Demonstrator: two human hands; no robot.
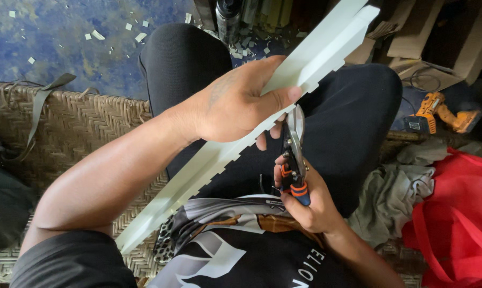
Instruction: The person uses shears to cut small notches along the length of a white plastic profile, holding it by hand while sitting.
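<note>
My left hand (241, 101) grips a long pale green angle strip (326, 45) that runs diagonally from lower left to upper right over my lap. Its lower edge carries a row of small square notches. My right hand (305, 200) holds metal snips (293, 154) with orange and blue handles. The blades point up and touch the strip's notched edge just below my left thumb. I am seated in black trousers.
A woven mat (81, 114) lies under me at the left. Small pale offcuts (139, 36) litter the blue floor. An orange cordless drill (438, 112) lies at the right, near cardboard pieces (411, 37), crumpled grey cloth (390, 192) and a red bag (459, 224).
</note>
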